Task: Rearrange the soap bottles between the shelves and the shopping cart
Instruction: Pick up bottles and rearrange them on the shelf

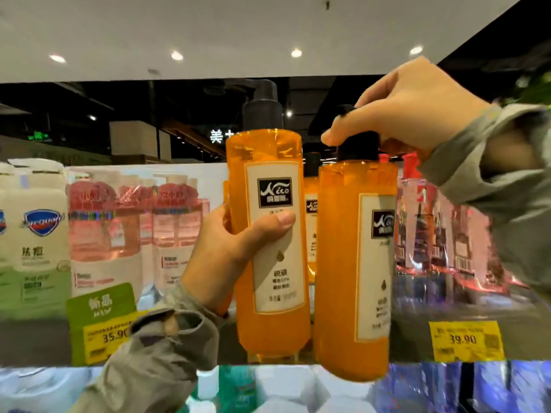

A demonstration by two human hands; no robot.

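Two orange soap bottles with black pump caps and cream labels are held up in front of the top shelf. My left hand [235, 248] grips the left orange bottle [268, 162] round its middle, thumb across the label. My right hand [408, 111] holds the right orange bottle [340, 257] from above by its black pump cap. Both bottles stand upright, close side by side, at the shelf's front edge. A third orange bottle [311, 222] stands on the shelf behind the gap between them. The shopping cart is out of view.
Pink bottle packs [119, 222] and white and green bottles [32, 234] stand on the shelf to the left. Clear-wrapped red-capped packs [441, 234] stand to the right. Yellow price tags [465, 341] hang on the shelf edge [53, 344]. More goods [283, 389] lie on the shelf below.
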